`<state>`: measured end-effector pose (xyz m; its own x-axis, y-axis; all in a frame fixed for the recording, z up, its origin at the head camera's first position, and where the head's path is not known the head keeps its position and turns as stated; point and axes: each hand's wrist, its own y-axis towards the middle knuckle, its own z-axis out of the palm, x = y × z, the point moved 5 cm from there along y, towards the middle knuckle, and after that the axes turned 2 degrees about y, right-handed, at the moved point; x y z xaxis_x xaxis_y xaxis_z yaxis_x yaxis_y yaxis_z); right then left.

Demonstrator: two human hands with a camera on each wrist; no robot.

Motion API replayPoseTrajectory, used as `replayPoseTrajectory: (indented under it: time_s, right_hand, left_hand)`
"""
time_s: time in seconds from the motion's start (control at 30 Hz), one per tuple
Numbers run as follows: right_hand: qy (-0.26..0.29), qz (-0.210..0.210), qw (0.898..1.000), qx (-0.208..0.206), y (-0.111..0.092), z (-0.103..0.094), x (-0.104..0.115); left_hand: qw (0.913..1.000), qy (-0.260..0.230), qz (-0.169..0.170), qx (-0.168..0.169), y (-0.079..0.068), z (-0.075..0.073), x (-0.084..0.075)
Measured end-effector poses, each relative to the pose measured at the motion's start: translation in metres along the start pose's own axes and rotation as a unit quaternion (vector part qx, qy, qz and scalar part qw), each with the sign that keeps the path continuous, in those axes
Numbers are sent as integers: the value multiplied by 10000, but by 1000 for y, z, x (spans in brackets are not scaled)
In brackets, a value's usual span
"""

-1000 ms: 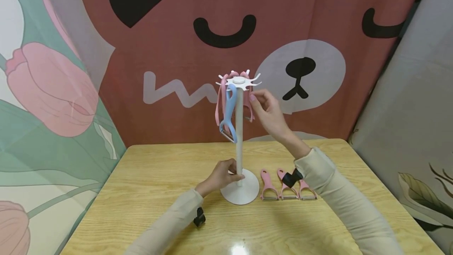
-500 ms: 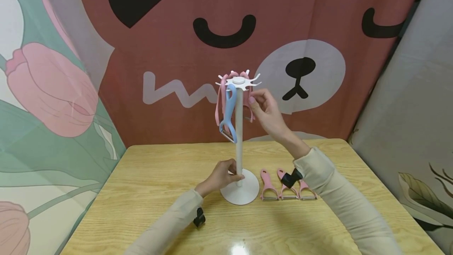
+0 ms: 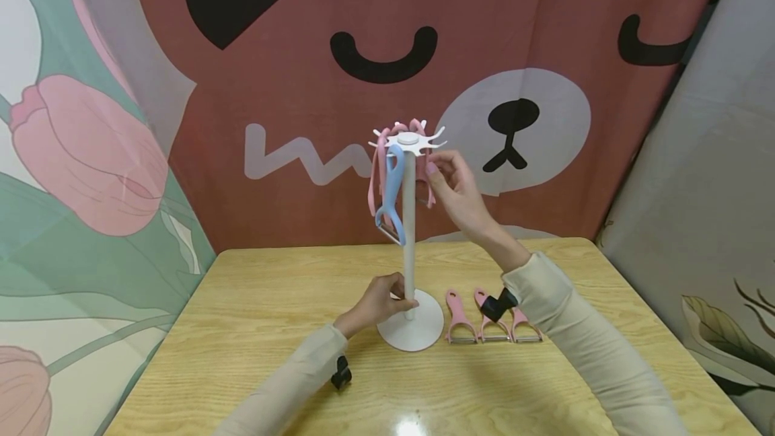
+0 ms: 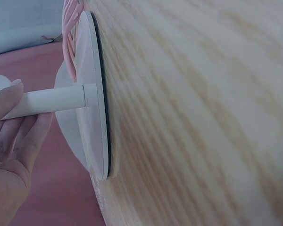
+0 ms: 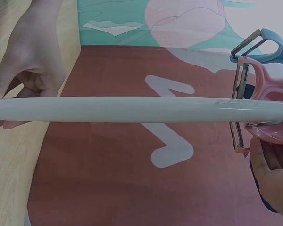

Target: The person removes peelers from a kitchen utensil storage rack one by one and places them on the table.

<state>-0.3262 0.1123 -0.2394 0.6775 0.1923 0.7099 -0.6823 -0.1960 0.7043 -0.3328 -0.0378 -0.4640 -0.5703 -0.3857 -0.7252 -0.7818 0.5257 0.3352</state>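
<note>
A white stand with a hooked top rises from a round base. My left hand grips its pole just above the base; the left wrist view shows thumb and fingers around the pole. Up by the hooks, my right hand pinches a pink peeler, whose looped end shows above the rim of the top. A blue peeler hangs at the front, and pink peelers hang at the left. In the right wrist view, my right fingers are against pink plastic.
Three pink peelers lie in a row on the wooden table right of the base, the nearest peeler close to it. My right wrist's black camera overlaps the others in the head view. A printed curtain stands behind the table.
The pink peeler at my right hand has risen slightly, and its looped end now shows above the hooked top. The left hand has stayed on the pole.
</note>
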Motion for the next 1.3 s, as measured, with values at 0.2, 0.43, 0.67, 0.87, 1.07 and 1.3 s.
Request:
replayPoseTrajectory:
  time_s: [0.2, 0.43, 0.67, 0.87, 1.07, 1.3]
  right_hand:
    - [57, -83, 9999, 3, 0, 1, 3]
    - [160, -160, 9997, -1, 1, 1, 4]
    - [179, -256, 9995, -75, 3, -1, 5]
    - [337, -274, 9990, -138, 3, -3, 6]
    - [343, -251, 9988, -237, 3, -4, 7]
    - [128, -223, 9985, -486, 3, -9, 6]
  left_hand:
    - [10000, 11, -35, -2, 0, -1, -1]
    - [10000, 44, -87, -4, 0, -2, -1]
    - [10000, 38, -2, -15, 1, -2, -1]
    - [10000, 92, -12, 5, 1, -1, -2]
    - [9999, 111, -63, 22, 0, -1, -1]
    - [9999, 143, -60, 28, 0, 0, -1]
